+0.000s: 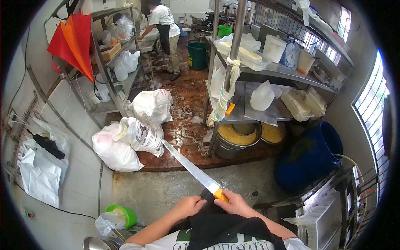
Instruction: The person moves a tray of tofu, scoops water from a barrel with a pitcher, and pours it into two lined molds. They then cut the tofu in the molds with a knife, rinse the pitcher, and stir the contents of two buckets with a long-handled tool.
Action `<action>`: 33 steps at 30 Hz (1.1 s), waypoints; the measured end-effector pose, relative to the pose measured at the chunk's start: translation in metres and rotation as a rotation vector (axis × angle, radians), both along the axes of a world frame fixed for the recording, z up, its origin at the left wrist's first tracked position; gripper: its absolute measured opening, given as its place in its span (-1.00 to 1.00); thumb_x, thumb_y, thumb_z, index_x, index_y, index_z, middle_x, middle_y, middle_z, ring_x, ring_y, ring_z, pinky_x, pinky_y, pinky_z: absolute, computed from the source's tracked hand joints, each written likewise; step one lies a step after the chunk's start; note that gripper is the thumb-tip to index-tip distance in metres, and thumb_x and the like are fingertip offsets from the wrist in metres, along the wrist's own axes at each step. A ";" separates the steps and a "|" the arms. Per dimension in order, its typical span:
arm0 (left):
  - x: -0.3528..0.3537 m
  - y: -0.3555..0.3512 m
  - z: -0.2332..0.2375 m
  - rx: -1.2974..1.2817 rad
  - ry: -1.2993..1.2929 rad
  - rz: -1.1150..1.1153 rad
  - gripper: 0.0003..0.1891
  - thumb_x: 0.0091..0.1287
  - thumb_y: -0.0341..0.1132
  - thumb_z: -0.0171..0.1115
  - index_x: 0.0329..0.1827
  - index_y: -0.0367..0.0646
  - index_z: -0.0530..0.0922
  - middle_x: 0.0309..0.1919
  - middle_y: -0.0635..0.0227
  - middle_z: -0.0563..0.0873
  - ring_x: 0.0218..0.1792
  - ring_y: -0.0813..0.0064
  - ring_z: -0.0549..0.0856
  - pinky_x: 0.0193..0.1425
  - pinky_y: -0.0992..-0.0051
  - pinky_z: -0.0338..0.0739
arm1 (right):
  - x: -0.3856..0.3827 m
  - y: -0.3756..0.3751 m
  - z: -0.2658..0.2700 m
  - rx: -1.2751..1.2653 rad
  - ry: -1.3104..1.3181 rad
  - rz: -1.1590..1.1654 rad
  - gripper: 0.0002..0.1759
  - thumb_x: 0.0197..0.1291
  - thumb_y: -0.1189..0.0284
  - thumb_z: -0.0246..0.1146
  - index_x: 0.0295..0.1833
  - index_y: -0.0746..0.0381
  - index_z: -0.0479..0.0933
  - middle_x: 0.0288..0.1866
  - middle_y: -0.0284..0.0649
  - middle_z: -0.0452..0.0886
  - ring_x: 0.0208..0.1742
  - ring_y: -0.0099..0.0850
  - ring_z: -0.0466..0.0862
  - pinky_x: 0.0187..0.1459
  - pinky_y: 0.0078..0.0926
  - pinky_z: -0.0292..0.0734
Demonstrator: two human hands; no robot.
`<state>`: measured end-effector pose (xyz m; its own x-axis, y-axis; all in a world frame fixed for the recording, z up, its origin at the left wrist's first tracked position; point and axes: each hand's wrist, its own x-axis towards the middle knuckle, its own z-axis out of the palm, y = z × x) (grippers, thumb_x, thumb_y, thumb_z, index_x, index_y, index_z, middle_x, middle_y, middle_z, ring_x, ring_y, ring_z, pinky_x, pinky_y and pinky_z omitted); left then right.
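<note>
A long knife (pixel 191 168) with a straight, pale blade and an orange-yellow handle points away from me and to the left. My right hand (pixel 234 205) is closed round its handle, thumb along the side. Just left of the handle, my left hand (pixel 188 207) is curled closed in front of the black apron (pixel 233 229); whatever its fingers hold, if anything, is hidden. It stays apart from the blade. Past the blade tip sit several stuffed white sacks (pixel 143 135), one printed with dark lettering.
A metal shelf rack (pixel 287 75) stands right, with pots of yellow grain (pixel 237 135) beneath and a tilted blue barrel (pixel 308 156) beside it. Wet red tiles (pixel 183 104) lead to a person (pixel 164 33) at a table. A green bucket (pixel 127 216) stands lower left.
</note>
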<state>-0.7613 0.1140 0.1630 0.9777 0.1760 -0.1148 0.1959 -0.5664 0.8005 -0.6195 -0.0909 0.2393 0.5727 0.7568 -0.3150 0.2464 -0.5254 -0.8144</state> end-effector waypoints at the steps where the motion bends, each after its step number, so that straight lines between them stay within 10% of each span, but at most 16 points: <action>1: -0.001 0.005 0.000 -0.002 0.002 0.001 -0.60 0.55 0.00 0.25 -0.20 -0.20 0.73 -0.28 -0.04 0.80 -0.22 -0.13 0.78 -0.10 0.04 0.64 | 0.000 0.000 -0.001 0.032 -0.029 0.003 -0.39 0.40 0.04 0.42 0.28 0.31 0.59 -0.07 0.07 0.76 -0.03 -0.07 0.81 0.01 -0.18 0.65; 9: -0.069 0.096 -0.142 0.439 0.877 -0.409 -0.65 0.32 -0.23 0.25 0.03 -0.24 0.82 0.09 -0.09 0.81 0.15 -0.09 0.79 0.24 0.04 0.65 | 0.002 0.002 -0.002 -0.039 -0.047 0.051 -0.41 0.42 0.02 0.40 0.28 0.27 0.60 -0.06 0.06 0.77 -0.03 -0.02 0.80 0.02 -0.17 0.64; 15: -0.101 0.100 -0.194 0.280 1.003 -0.559 -0.60 0.33 -0.20 0.28 0.11 -0.25 0.80 0.20 -0.02 0.80 0.20 -0.06 0.78 0.30 0.08 0.65 | 0.004 0.007 -0.007 -0.038 -0.051 0.072 -0.41 0.42 0.01 0.40 0.28 0.26 0.60 -0.06 0.06 0.77 -0.02 -0.01 0.80 0.02 -0.15 0.64; 19: -0.054 0.085 -0.110 0.395 0.971 -0.254 -0.57 0.39 -0.15 0.27 0.17 -0.25 0.77 0.22 -0.02 0.79 0.22 -0.03 0.77 0.30 0.05 0.64 | 0.003 0.012 -0.014 -0.039 -0.065 0.083 -0.40 0.42 0.01 0.40 0.30 0.25 0.59 -0.06 0.06 0.76 -0.02 0.00 0.80 0.03 -0.15 0.64; 25: -0.016 0.057 -0.004 0.094 0.177 -0.044 -0.58 0.52 -0.02 0.23 0.10 -0.19 0.77 0.08 -0.06 0.81 0.15 -0.11 0.78 0.26 0.09 0.66 | 0.002 0.017 -0.003 -0.006 -0.059 0.038 -0.43 0.43 0.03 0.40 0.22 0.31 0.59 -0.06 0.08 0.75 -0.04 -0.02 0.79 0.02 -0.18 0.63; 33: 0.005 -0.001 0.011 -0.332 -0.004 0.131 -0.63 0.53 -0.05 0.39 -0.25 -0.22 0.68 -0.50 0.25 0.70 -0.44 0.49 0.63 -0.32 0.35 0.55 | 0.006 0.011 -0.021 0.060 0.075 -0.101 -0.48 0.41 0.09 0.44 0.13 0.35 0.58 -0.10 0.07 0.73 -0.04 -0.12 0.77 0.01 -0.21 0.62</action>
<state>-0.7567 0.1131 0.1745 0.9499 0.2535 -0.1828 0.2460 -0.2458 0.9376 -0.6139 -0.0795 0.2182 0.6230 0.7155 -0.3161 0.1319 -0.4944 -0.8592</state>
